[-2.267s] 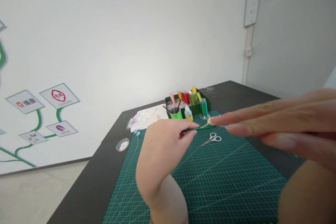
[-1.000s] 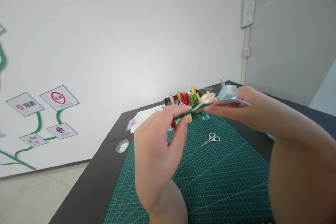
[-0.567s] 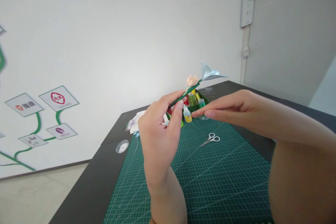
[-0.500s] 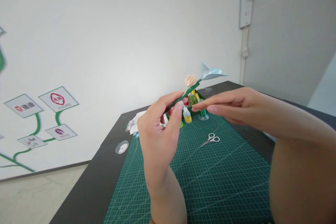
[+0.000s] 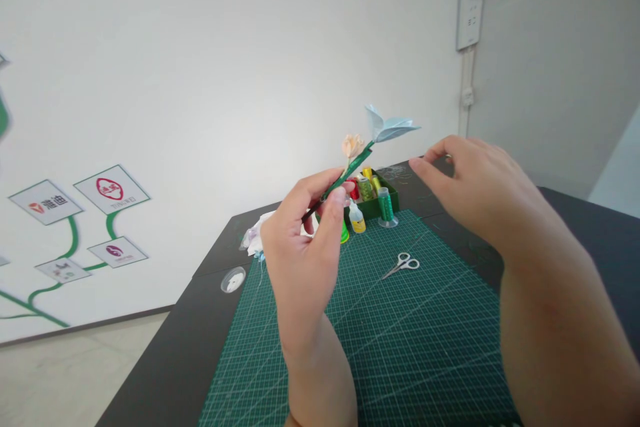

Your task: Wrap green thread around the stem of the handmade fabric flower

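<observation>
My left hand (image 5: 310, 233) pinches the dark green wrapped stem (image 5: 354, 165) of an artificial flower between thumb and fingers. At the stem's upper end spread pale blue petals (image 5: 393, 129), and a small peach blossom (image 5: 353, 145) sits beside it lower down. The stem tilts up to the right, its thin dark lower end passing through my fingers. My right hand (image 5: 465, 180) is raised to the right of the petals, apart from them. Its thumb and index finger are brought together; any thread or small thing between them is too fine to see.
On the green cutting mat (image 5: 400, 340) lie white-handled scissors (image 5: 403, 264). Behind stand a small glue bottle (image 5: 357, 219), a green thread spool (image 5: 385, 207) and a green box (image 5: 395, 200) of spools. To the left are a clear round dish (image 5: 233, 280) and white cloth (image 5: 256, 233).
My right hand has moved up and to the right, away from the stem, its fingers curling from flat. The flower has shifted slightly left and up in my left hand.
</observation>
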The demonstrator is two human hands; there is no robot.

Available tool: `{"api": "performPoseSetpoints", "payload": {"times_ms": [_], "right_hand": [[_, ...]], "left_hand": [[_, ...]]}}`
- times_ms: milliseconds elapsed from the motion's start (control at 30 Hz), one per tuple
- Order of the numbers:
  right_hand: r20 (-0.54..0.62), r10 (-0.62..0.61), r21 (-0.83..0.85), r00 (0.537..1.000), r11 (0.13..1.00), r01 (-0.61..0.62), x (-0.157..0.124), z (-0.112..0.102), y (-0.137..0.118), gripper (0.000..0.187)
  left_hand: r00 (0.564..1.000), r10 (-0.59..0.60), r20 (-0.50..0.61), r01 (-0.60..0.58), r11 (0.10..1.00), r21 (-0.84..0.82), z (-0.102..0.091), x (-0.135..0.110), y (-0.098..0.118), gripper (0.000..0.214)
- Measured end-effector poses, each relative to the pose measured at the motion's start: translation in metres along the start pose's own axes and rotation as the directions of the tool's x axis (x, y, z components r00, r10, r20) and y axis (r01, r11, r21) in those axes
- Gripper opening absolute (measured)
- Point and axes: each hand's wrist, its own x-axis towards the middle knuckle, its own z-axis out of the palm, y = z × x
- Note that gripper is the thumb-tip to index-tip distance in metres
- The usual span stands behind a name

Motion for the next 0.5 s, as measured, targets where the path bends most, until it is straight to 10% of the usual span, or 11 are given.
{"api": "performPoseSetpoints", "payload": {"times_ms": [133,267,500], "right_hand": [[-0.043,-0.102,-0.075,0.994,0.992,0.099,-0.006,0.012,-0.004,0.034],[0.021,-0.223,0.224,0.975,0.951,0.213,-0.012,0.007,-0.016,0.031],[0.152,-0.466,0.805,0.872,0.571,0.165,-0.029,-0.018,-0.041,0.026]], "left_hand": [[1.0,0.0,0.025,0.0,1.0,0.001,0.0,0.0,0.0,0.017],[0.999,0.011,0.052,-0.012,0.999,0.031,0.0,0.001,-0.001,0.017],[0.993,0.039,0.108,-0.049,0.995,0.091,0.001,0.004,-0.002,0.021]]}}
